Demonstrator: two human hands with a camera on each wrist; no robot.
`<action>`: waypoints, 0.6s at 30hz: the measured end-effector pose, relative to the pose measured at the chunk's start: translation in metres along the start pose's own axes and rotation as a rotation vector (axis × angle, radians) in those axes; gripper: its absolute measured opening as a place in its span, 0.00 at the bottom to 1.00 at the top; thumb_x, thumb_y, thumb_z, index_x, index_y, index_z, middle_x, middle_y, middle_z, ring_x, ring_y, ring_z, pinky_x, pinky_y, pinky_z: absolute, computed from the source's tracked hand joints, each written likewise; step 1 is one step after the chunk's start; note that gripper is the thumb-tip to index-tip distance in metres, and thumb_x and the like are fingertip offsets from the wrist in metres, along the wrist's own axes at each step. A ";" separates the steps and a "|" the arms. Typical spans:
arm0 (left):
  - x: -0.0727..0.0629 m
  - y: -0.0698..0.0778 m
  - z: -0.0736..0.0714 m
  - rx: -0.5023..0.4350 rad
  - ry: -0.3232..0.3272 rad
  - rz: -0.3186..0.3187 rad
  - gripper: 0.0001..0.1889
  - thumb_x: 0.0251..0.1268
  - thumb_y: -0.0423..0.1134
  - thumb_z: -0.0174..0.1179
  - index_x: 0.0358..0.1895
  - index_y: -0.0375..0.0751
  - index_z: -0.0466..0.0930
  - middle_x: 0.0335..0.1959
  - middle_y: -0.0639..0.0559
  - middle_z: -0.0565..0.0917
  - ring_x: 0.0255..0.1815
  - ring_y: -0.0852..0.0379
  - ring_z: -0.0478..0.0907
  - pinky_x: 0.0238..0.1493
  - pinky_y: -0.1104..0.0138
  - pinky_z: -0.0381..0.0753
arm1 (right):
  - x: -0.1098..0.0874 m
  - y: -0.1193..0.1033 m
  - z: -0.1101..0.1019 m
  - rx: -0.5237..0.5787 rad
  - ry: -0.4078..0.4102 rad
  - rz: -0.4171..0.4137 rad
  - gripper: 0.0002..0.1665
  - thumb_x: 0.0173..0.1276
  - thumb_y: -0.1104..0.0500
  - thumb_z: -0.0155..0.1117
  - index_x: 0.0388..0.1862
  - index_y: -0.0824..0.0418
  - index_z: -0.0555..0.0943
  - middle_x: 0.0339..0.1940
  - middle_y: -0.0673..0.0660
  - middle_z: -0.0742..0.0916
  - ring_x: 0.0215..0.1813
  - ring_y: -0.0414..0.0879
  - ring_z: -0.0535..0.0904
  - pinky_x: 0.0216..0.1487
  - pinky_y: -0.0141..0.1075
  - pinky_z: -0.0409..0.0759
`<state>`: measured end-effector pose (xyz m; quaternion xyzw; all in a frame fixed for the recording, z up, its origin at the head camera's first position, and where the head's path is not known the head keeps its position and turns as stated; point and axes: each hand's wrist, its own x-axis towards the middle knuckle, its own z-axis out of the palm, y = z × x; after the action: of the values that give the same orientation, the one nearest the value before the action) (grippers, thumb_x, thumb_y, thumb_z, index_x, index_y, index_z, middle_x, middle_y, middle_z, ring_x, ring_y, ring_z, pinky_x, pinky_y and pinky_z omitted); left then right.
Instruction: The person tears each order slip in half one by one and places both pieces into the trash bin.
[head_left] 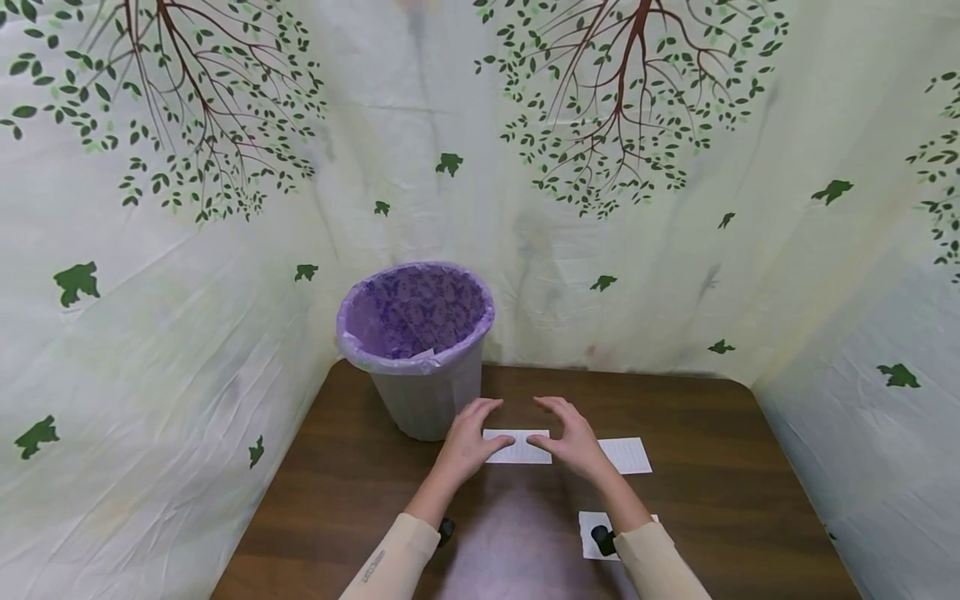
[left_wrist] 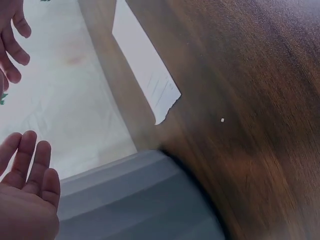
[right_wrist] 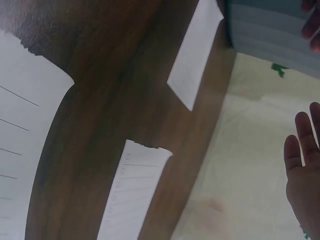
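One pair of hands, bare, held above the counter (head_left: pixel 712 500), forearms in cream sleeves (head_left: pixel 397 554). Left hand (head_left: pixel 472 435): fingers spread from the thumb and gently bent. Right hand (head_left: pixel 572 437): a mirror of it, fingers and thumb likewise parted and gently bent, the two sets of fingertips facing each other across a gap. One white ruled paper strip (head_left: pixel 519 450), lying flat on the counter, seen beyond and between the thumbs, just beside the bin; its end nearest the bin is torn, by the left wrist view. One second ruled slip (head_left: pixel 628 456), flat, to the right of the first and apart from it, partly behind the right hand. One third ruled sheet (head_left: pixel 591 537), nearer the person, partly hidden by the right forearm and a black wrist device (head_left: pixel 603 540). One pale grey bin (head_left: pixel 431 404), upright at the counter's far left, near the left hand, dressed in a purple patterned liner (head_left: pixel 416 364) folded over the rim; a small white piece (head_left: pixel 424 354) shows at its near inner edge. One tiny pale scrap (left_wrist: pixel 222 120), loose on the counter. One pale cloth hanging (head_left: pixel 525 275), printed with trees and green leaves, behind and at both sides.
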<state>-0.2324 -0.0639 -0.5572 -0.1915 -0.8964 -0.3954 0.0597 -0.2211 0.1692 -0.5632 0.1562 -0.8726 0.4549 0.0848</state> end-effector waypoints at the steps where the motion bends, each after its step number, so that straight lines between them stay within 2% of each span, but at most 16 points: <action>1: 0.001 0.000 0.001 0.007 -0.004 0.005 0.35 0.60 0.46 0.78 0.70 0.40 0.79 0.67 0.44 0.82 0.69 0.38 0.78 0.67 0.40 0.77 | 0.001 0.002 0.002 -0.006 -0.002 0.001 0.40 0.59 0.60 0.84 0.70 0.60 0.80 0.67 0.61 0.85 0.67 0.59 0.81 0.67 0.60 0.79; 7: 0.006 -0.007 0.014 0.060 -0.043 0.020 0.35 0.59 0.45 0.79 0.69 0.38 0.79 0.65 0.43 0.83 0.67 0.40 0.79 0.67 0.42 0.75 | 0.006 0.016 0.011 -0.033 -0.029 -0.006 0.39 0.59 0.57 0.83 0.70 0.61 0.80 0.66 0.62 0.85 0.66 0.60 0.81 0.66 0.59 0.79; 13: 0.008 -0.016 0.023 0.067 -0.067 -0.002 0.35 0.58 0.43 0.79 0.69 0.36 0.79 0.65 0.41 0.83 0.67 0.39 0.80 0.68 0.41 0.75 | 0.007 0.027 0.021 -0.076 -0.031 -0.045 0.39 0.58 0.57 0.83 0.68 0.65 0.81 0.64 0.64 0.86 0.65 0.62 0.82 0.64 0.59 0.80; 18: 0.008 -0.023 0.028 0.078 -0.103 -0.025 0.36 0.58 0.44 0.79 0.69 0.35 0.79 0.65 0.40 0.82 0.68 0.38 0.79 0.69 0.40 0.74 | 0.009 0.035 0.029 -0.088 -0.067 0.013 0.39 0.58 0.57 0.83 0.68 0.66 0.80 0.66 0.63 0.86 0.70 0.61 0.80 0.69 0.60 0.77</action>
<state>-0.2470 -0.0552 -0.5902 -0.1979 -0.9153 -0.3504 0.0159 -0.2420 0.1620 -0.6040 0.1619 -0.8952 0.4111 0.0595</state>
